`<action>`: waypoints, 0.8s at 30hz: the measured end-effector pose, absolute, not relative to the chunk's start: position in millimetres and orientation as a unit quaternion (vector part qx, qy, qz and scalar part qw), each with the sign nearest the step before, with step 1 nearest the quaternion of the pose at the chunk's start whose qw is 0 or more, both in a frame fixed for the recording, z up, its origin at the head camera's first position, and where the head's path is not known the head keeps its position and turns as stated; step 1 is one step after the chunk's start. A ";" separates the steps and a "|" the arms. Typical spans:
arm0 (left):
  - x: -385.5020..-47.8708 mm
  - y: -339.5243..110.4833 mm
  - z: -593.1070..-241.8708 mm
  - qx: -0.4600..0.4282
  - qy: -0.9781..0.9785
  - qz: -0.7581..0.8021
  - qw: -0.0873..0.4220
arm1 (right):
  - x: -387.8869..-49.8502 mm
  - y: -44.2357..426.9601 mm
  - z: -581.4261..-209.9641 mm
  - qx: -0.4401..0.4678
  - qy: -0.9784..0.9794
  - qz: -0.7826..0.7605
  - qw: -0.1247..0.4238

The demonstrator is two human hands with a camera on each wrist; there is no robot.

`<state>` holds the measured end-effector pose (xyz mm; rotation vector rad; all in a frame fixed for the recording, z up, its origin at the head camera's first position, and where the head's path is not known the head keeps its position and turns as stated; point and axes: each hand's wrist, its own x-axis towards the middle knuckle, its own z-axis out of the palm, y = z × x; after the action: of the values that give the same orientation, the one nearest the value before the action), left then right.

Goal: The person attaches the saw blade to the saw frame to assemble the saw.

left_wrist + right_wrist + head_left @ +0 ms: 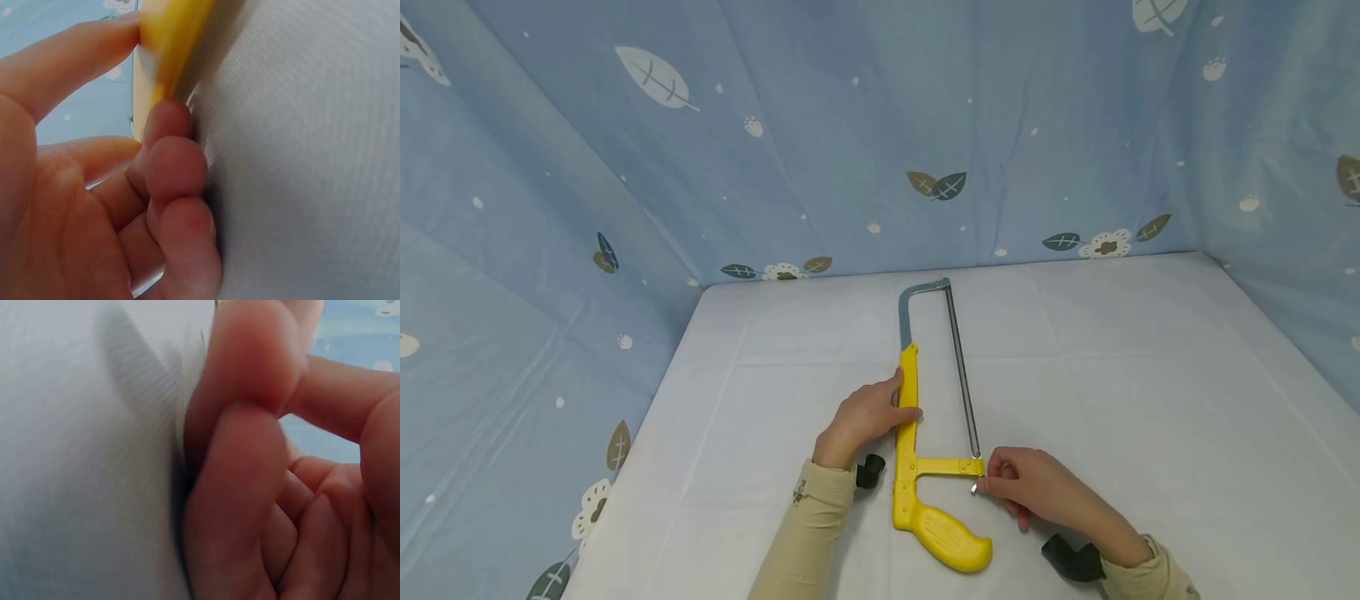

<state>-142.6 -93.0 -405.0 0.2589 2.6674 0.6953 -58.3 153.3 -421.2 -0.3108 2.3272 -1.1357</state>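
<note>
A hacksaw (907, 450) with a yellow frame and handle lies flat on the white-covered table, its grey front bow pointing away from me. My left hand (863, 414) holds the yellow frame at mid-length, thumb over the top and fingers along its left side. In the left wrist view, the yellow frame (178, 44) shows blurred beside the fingertips. At the near end of the blade (962, 375), my right hand (1037, 485) pinches the small silver wing nut (975, 487) with thumb and fingers. The right wrist view shows curled fingers close to the cloth; the nut is hidden there.
White cloth (775, 350) covers the table. A blue curtain (850, 125) with leaf prints hangs behind it and at both sides. Black wrist-worn pieces sit under the left wrist (870, 472) and the right wrist (1071, 559).
</note>
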 end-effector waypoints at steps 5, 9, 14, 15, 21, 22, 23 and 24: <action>-142.5 -92.8 -404.3 0.093 0.947 0.246 0.185 | -58.0 153.3 -419.0 -0.126 0.858 -0.421 0.267; -142.2 -92.6 -404.4 0.091 0.947 0.247 0.186 | -58.1 153.8 -419.2 -0.137 0.859 -0.415 0.268; -141.9 -92.8 -405.6 0.086 0.946 0.251 0.187 | -58.6 154.1 -421.1 -0.142 0.859 -0.412 0.270; -141.8 -92.8 -405.6 0.084 0.946 0.251 0.188 | -58.5 154.1 -421.5 -0.142 0.859 -0.411 0.270; -142.3 -92.4 -405.0 0.085 0.946 0.249 0.188 | -57.5 152.1 -419.6 -0.132 0.867 -0.398 0.269; -142.4 -92.4 -404.9 0.086 0.946 0.248 0.188 | -57.2 151.1 -418.8 -0.129 0.870 -0.393 0.269; -142.4 -92.3 -404.7 0.087 0.946 0.249 0.188 | -56.9 150.1 -418.3 -0.125 0.874 -0.387 0.267; -142.3 -92.3 -404.5 0.088 0.946 0.249 0.188 | -56.6 149.1 -417.8 -0.122 0.877 -0.381 0.266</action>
<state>-142.3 -92.3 -404.5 0.2463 2.6625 0.6998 -56.6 149.1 -417.8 -0.3285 2.3689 -1.0277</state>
